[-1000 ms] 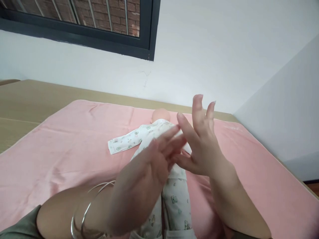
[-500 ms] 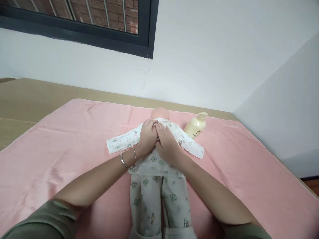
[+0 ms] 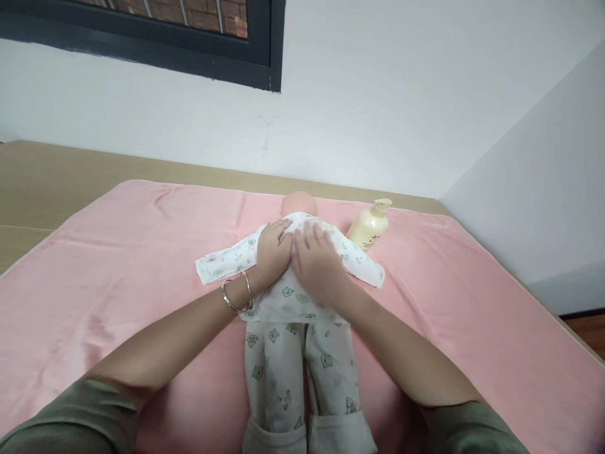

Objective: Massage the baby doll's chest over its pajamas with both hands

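A baby doll (image 3: 299, 203) lies on a pink mat, its bald head at the far end and its arms spread sideways. It wears a white patterned top (image 3: 283, 307) and matching trousers (image 3: 278, 372) with turned-up cuffs. My left hand (image 3: 274, 252) rests on the upper part of the top, fingers laid out. Beside it my right hand (image 3: 317, 263) lies on the top with its fingers spread and somewhat blurred. Both hands hide the middle of the doll's torso. Close to the doll's arm on the right is a cream pump bottle (image 3: 370, 226).
The pink mat (image 3: 155, 265) covers most of a wooden table (image 3: 70, 165). A white wall (image 3: 359, 107) stands behind the table, with a dark-framed window (image 3: 259, 50) at upper left. Another wall (image 3: 562, 183) borders the right side.
My right hand's fingers have spread and moved apart from my left hand's fingertips. My left hand stays on the doll's top. The whole view has shifted slightly.
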Motion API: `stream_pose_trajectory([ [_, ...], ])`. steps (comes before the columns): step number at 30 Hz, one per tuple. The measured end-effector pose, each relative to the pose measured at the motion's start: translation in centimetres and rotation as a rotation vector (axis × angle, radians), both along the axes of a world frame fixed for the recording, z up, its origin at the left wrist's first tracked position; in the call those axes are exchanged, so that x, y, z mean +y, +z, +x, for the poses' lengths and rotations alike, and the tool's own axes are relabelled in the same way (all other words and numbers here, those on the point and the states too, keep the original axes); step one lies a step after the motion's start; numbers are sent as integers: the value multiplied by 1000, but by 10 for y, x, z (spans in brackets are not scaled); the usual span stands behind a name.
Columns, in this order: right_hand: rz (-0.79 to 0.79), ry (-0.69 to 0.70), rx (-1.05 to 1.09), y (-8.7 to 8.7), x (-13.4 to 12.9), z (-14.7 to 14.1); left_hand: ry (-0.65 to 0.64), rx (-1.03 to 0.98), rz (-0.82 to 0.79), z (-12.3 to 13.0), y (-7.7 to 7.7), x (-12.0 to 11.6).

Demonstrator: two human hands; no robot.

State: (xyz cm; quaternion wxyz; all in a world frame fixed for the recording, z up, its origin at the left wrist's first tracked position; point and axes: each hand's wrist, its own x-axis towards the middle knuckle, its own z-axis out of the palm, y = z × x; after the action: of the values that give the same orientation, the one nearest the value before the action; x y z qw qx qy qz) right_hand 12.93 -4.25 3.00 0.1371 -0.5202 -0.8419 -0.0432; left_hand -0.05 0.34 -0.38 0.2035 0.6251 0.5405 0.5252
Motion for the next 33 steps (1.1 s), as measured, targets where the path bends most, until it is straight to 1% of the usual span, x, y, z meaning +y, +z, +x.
stream_pose_trajectory([
  [2,45,116,-10,-2,-7,-7,10,-101,-54,-1,1,-1],
  [3,34,156,-7,-2,-5,-7,6,-127,-66,-1,1,-1],
  [5,-33,187,21,1,11,0,-2,-112,-52,-2,1,-1],
  [6,-78,188,40,2,21,6,-3,-81,-36,-2,1,-1],
  [8,-131,131,97,5,40,17,-2,-18,-9,-2,1,-1],
  [10,-136,62,124,6,48,22,0,8,3,-2,1,-1],
  [11,-124,30,119,6,46,22,-6,10,6,-2,1,-2],
  [13,-88,-2,86,5,33,15,-2,6,8,-2,0,-2],
  [15,-56,50,52,4,18,5,18,-3,2,-1,-1,-2],
  [17,-48,151,49,4,9,-1,36,-12,-8,-1,-1,-3],
  [18,-58,189,60,4,10,-1,44,-16,-12,-1,-1,-3],
  [20,-108,201,88,6,19,4,53,-18,-24,0,-1,-4],
  [23,-178,144,101,9,40,16,63,-15,-33,1,0,-5],
  [25,-184,101,93,11,45,20,65,-11,-33,2,0,-5],
  [27,-156,44,81,10,39,17,69,-8,-35,1,0,-5],
  [29,-96,10,66,8,26,9,63,-13,-42,1,0,-5],
  [31,-32,35,61,5,13,1,39,-24,-41,-1,1,-6],
  [33,-12,90,69,3,7,-3,19,-31,-39,-2,1,-6],
])
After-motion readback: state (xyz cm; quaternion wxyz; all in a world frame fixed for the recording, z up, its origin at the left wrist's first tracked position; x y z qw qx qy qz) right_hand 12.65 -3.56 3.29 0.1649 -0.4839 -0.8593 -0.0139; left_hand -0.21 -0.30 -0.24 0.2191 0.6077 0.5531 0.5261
